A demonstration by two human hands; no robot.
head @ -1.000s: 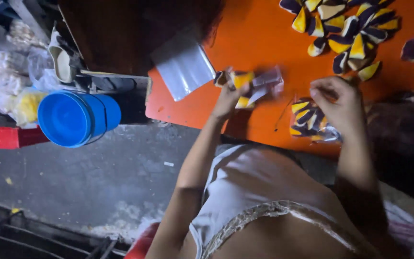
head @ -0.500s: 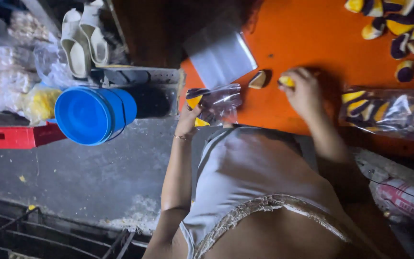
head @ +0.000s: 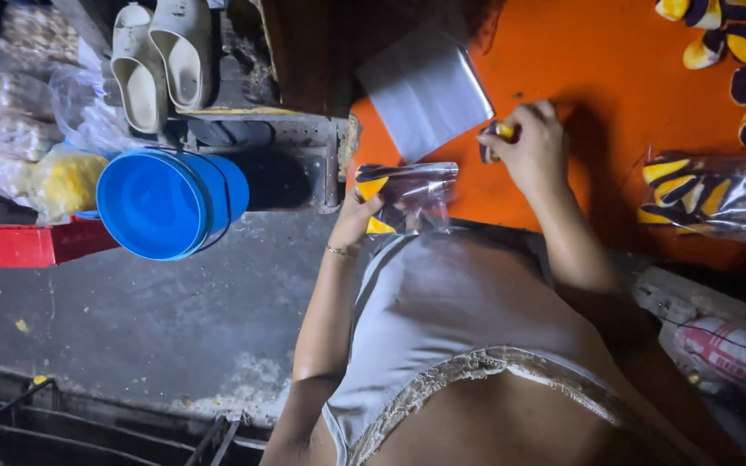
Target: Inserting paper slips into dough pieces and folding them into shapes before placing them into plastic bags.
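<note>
An orange table (head: 615, 190) is dimly lit; a grey concrete floor (head: 131, 328) is seen beside it; a blue bucket (head: 170, 203) is set near its edge.

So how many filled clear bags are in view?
2: one in the left hand, the held bag at the table edge; one filled bag lying on the orange table, right. More may sit off-frame.

A clear plastic bag (head: 407, 197) with a few yellow-and-dark pieces inside is held by the left hand (head: 354, 220) at the edge of the orange desk (head: 597, 60). One small piece (head: 496, 138) is pinched in the right hand (head: 533, 151) on the desk. A flat stack of empty bags (head: 425, 91) is seen just beside, and a filled bag (head: 718, 198) lies off to the right. A blue bucket (head: 166, 203) is parked on the floor.
</note>
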